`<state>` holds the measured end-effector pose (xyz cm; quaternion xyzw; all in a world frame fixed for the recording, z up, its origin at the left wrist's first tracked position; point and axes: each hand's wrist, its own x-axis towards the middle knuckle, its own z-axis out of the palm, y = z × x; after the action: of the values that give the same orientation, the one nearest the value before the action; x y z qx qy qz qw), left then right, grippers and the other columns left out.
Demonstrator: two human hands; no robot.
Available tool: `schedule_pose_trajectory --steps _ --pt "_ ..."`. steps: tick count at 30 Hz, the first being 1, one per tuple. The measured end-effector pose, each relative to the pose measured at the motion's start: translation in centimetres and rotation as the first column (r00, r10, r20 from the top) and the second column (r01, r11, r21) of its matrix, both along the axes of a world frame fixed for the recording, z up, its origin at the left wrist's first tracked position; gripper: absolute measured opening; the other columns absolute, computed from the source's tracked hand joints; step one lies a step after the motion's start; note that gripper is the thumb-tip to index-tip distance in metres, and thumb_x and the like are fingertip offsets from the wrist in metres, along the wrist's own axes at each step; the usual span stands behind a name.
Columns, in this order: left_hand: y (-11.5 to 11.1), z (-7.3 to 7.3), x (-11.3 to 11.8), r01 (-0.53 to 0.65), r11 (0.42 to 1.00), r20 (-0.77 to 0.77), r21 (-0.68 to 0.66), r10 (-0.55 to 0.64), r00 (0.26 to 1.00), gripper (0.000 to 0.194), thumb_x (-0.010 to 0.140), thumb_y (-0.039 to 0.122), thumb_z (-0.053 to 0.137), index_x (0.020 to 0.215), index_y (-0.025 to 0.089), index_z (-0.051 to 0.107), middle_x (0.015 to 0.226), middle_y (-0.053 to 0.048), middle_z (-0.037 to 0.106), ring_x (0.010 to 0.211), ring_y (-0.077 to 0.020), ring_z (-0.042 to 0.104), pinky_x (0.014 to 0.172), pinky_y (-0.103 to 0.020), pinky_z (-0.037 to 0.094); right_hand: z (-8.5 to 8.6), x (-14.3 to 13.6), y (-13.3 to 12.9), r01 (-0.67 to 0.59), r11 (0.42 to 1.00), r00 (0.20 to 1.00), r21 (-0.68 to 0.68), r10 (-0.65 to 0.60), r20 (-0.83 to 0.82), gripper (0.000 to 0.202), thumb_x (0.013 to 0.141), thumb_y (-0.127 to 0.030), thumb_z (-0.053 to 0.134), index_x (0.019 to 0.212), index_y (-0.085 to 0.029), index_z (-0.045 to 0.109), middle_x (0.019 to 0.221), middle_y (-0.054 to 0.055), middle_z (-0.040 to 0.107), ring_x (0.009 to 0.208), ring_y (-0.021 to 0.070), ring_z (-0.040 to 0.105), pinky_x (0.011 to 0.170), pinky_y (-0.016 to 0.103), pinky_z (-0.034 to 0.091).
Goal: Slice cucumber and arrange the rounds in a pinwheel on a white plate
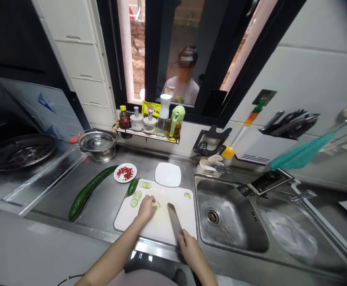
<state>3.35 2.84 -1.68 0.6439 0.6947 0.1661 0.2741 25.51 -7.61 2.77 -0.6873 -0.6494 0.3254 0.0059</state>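
My left hand (pixel 146 208) is over the white cutting board (pixel 173 236), its fingers curled down at a pale cucumber slice (pixel 156 205). Whatever else lies under those fingers is hidden. In my right hand (pixel 187 244) is the handle of a kitchen knife (pixel 175 220), its blade resting low over the board and pointing away from me, apart from the slice. Rows of cucumber slices (pixel 135 198) lie along the board's left side, and an end piece (pixel 187 196) sits at the far right corner. A cut cucumber piece (pixel 132 187) touches the board's left edge.
A long whole cucumber (pixel 90 190) lies on the steel counter at left, near a small plate (pixel 116 179) of chopped red pieces. Behind the board is a white square plate (pixel 168 174). The sink (pixel 230 222) adjoins at right; a lidded steel pot (pixel 102 154) stands back left.
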Motion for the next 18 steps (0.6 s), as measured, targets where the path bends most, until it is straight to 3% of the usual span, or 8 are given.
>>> schedule_pose_trajectory --steps 8,18 --pt "-0.1 0.9 0.5 -0.04 0.999 0.059 -0.025 0.041 0.997 0.019 0.074 0.01 0.057 0.09 0.02 0.06 0.085 -0.001 0.065 0.082 -0.0155 0.06 0.07 -0.024 0.039 -0.6 0.5 -0.2 0.006 0.998 0.999 0.065 -0.004 -0.034 0.031 0.096 -0.032 0.03 0.1 -0.02 0.059 0.093 0.009 0.071 0.09 0.021 0.066 0.075 0.025 0.042" --pt "-2.2 0.9 -0.7 -0.257 0.96 0.289 -0.108 0.277 0.916 0.026 0.077 0.013 0.058 0.098 0.019 0.072 0.089 -0.004 0.073 0.082 -0.0133 0.065 0.075 -0.021 0.045 -0.8 0.0 0.6 -0.052 0.994 0.999 0.093 0.052 -0.005 0.033 0.097 -0.034 0.031 0.098 -0.018 0.059 0.091 0.009 0.069 0.086 0.0187 0.064 0.072 0.022 0.038"
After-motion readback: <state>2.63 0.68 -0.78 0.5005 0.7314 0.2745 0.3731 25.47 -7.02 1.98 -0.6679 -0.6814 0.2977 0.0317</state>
